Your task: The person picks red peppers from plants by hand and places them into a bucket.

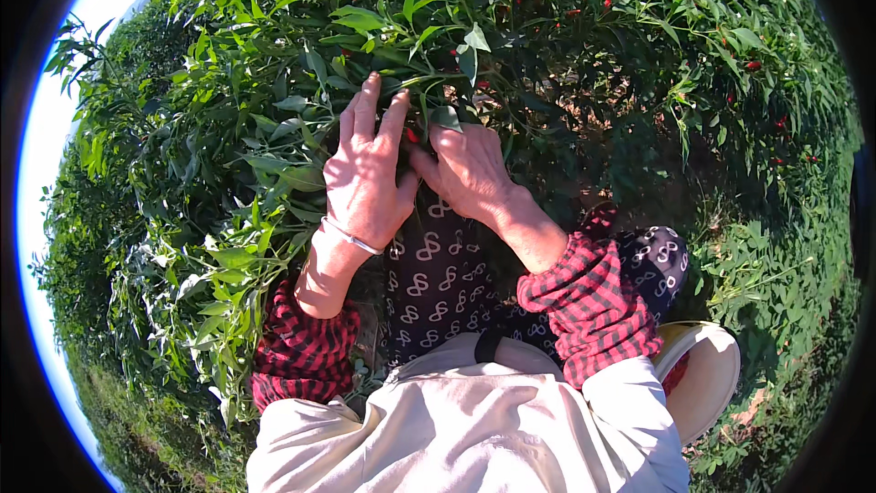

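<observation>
A small red chili pepper (412, 135) shows between the two hands, at about twelve o'clock from the person's chest, half hidden among the narrow green leaves of the bushy chili plant (383, 27). The left hand (367, 173) lies flat against the foliage with its fingers stretched upward and spread, holding nothing that can be seen. The right hand (467, 169) sits just beside it at three o'clock, fingers curled down into the leaves near the pepper; whether they are pinched on the fruit or its stem cannot be told, since the fingertips are buried in leaf and shadow.

The likely trouble starts at that hidden grip. If the curled fingers pull on the fruit rather than its stalk, the pepper could tear or the thin branch could snap and take unripe growth with it. The left hand, open as it is, steadies leaves rather than the branch, so a hard tug might bend the whole stem toward the person.

More small red peppers (584, 0) hang at one o'clock, well apart from the hands, and others dot the foliage at two o'clock; a reach that far could press the body into the plant. A round cream plastic bucket (707, 374) sits at four o'clock behind the right red-and-black checked sleeve (593, 306), out of the line of sight, so a picked pepper dropped blind could miss it and land in the low green ground cover (776, 292).
</observation>
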The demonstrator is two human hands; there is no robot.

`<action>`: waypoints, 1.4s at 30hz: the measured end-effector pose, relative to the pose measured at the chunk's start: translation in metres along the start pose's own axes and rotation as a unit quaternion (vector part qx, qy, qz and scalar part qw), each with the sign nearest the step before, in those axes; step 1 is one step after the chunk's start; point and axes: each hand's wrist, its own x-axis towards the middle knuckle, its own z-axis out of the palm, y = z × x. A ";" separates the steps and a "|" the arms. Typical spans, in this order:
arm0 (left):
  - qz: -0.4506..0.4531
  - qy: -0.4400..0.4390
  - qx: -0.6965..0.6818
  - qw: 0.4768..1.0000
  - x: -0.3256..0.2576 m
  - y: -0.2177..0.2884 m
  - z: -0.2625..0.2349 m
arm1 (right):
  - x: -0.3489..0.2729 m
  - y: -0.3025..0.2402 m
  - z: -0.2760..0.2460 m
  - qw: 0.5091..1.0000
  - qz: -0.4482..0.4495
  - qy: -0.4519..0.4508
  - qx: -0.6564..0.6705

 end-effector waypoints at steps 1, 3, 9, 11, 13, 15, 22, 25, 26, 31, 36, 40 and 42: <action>0.003 0.000 -0.002 1.000 -0.001 -0.004 0.002 | -0.001 -0.001 0.002 0.999 0.001 0.026 0.020; 0.001 -0.004 -0.008 1.000 -0.002 -0.008 0.003 | -0.002 -0.005 0.000 0.997 0.051 0.003 0.056; -0.019 -0.003 -0.032 0.999 0.000 -0.006 0.000 | -0.013 -0.002 0.011 0.970 0.062 0.127 0.196; -0.020 -0.001 -0.020 1.000 -0.002 -0.006 0.000 | -0.014 -0.009 0.013 0.952 0.111 0.174 0.228; -0.024 -0.004 -0.012 1.000 -0.003 -0.007 0.001 | -0.015 -0.007 0.015 0.938 0.136 0.161 0.275; -0.033 -0.010 -0.006 0.999 -0.006 -0.009 0.005 | -0.017 -0.003 0.006 0.851 0.291 0.070 0.433; -0.049 -0.009 -0.017 0.999 -0.006 -0.020 0.003 | -0.023 0.011 -0.021 0.765 0.268 0.094 0.578; -0.046 -0.011 -0.033 0.998 -0.004 -0.017 0.004 | -0.020 0.045 -0.020 0.802 0.312 0.172 0.480; -0.049 -0.016 -0.034 0.998 -0.004 -0.015 0.004 | -0.018 0.056 -0.011 0.841 0.314 0.184 0.401; -0.048 -0.015 -0.035 0.998 -0.006 -0.015 0.003 | 0.001 0.054 0.006 0.979 0.151 0.041 -0.130; -0.057 -0.024 -0.031 0.998 -0.005 -0.008 0.001 | 0.015 0.059 0.004 0.976 0.115 0.026 -0.182; -0.055 -0.023 -0.022 0.998 -0.005 -0.010 0.003 | 0.011 0.068 0.001 0.985 0.082 0.011 -0.154; -0.052 -0.026 -0.009 0.998 -0.004 -0.010 -0.001 | 0.004 0.081 0.002 0.995 -0.009 0.006 -0.098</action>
